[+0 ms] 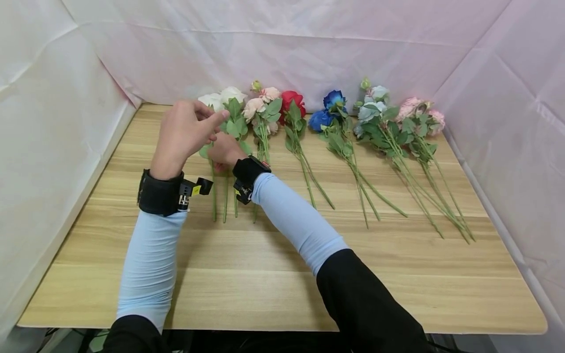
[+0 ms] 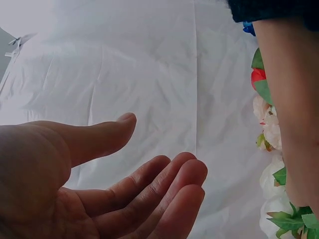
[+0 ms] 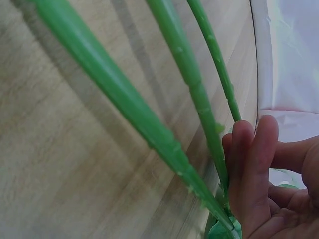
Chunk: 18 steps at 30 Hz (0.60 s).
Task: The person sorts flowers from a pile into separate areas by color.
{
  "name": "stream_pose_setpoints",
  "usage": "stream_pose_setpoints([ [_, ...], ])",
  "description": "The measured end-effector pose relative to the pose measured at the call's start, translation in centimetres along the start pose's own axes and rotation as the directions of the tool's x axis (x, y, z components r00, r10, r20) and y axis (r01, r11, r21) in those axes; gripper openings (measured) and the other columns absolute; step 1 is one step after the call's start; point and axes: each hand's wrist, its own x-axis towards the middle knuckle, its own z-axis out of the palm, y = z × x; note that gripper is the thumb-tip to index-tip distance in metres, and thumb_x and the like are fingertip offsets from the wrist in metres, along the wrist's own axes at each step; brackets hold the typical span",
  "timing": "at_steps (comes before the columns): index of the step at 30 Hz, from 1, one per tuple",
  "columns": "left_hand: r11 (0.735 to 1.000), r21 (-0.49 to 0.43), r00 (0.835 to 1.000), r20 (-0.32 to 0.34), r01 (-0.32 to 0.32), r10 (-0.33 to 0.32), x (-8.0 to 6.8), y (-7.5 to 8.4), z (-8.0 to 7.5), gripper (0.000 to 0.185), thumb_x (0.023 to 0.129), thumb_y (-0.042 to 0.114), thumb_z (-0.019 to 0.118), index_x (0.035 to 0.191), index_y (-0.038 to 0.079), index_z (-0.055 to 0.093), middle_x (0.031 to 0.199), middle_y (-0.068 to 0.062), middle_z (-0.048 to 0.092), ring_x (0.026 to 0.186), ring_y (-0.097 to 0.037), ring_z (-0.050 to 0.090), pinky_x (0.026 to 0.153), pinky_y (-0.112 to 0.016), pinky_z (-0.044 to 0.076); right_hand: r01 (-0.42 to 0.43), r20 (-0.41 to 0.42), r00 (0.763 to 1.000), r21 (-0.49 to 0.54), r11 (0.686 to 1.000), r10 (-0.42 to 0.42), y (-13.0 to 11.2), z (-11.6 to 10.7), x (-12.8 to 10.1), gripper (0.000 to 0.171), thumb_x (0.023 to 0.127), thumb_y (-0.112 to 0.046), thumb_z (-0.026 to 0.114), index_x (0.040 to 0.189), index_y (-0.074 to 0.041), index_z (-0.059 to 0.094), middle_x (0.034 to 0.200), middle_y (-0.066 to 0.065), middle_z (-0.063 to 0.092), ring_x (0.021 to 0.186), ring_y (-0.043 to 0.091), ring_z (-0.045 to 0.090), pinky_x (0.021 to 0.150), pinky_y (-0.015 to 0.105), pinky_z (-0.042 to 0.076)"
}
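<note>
Right hand [image 1: 225, 151] curled round the white stems [image 1: 225, 189] near the far left corner of the tabletop [image 1: 273, 274]; the wrist view shows my fingers [image 3: 251, 169] wrapped against green stems just below the leaves. My left hand [image 1: 187, 128] hovers above it, palm loose, thumb and fingers [image 2: 169, 189] apart and holding nothing. The white blooms [image 1: 222, 96] lie toward the far edge, stems pointing back at me. Just beside them, going right along the far edge, lie the peach flowers [image 1: 262, 105], then the red rose [image 1: 291, 103], the blue roses [image 1: 328, 110], the pale blue bunch [image 1: 375, 108] and the pink bunch [image 1: 417, 113] near the far right corner, all flat with stems fanned toward the near edge. White sheeting [image 1: 282, 44] walls the tabletop on three sides.
</note>
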Motion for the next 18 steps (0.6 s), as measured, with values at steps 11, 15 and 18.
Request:
stream_pose_setpoints([
  [11,1.000,0.006,1.000,0.005,-0.001,0.001,-0.1,0.2,0.1,0.056,0.099,0.057,0.061,0.118,0.006,0.076,0.099,-0.015,0.079,0.067,-0.016,0.071,0.066,-0.031,0.045,0.068,-0.010,0.998,-0.079,0.995,-0.069,0.2,-1.1,-0.6,0.028,0.101,-0.003,0.054,0.127,-0.011,0.062,0.056,0.003,0.052,0.047,0.018,0.056,0.049,0.027,0.048],
  [15,0.999,0.007,0.999,-0.014,-0.034,0.034,-0.1,0.2,0.3,0.054,0.100,0.055,0.062,0.115,0.006,0.077,0.095,-0.016,0.079,0.060,-0.006,0.065,0.064,-0.031,0.044,0.127,-0.023,0.991,-0.110,0.986,-0.130,0.1,-2.4,-1.3,0.020,0.104,-0.013,0.055,0.120,-0.012,0.067,0.055,0.000,0.050,0.047,0.018,0.060,0.058,0.036,0.058],
  [18,0.998,0.022,0.998,-0.023,-0.063,0.063,-0.2,0.2,0.5,0.052,0.100,0.053,0.062,0.113,0.005,0.077,0.096,-0.018,0.078,0.061,-0.008,0.063,0.065,-0.032,0.043,0.156,-0.031,0.987,-0.082,0.984,-0.159,0.3,-3.3,-2.3,0.021,0.106,-0.025,0.058,0.095,-0.010,0.068,0.053,0.000,0.049,0.048,0.018,0.061,0.065,0.041,0.061],
])
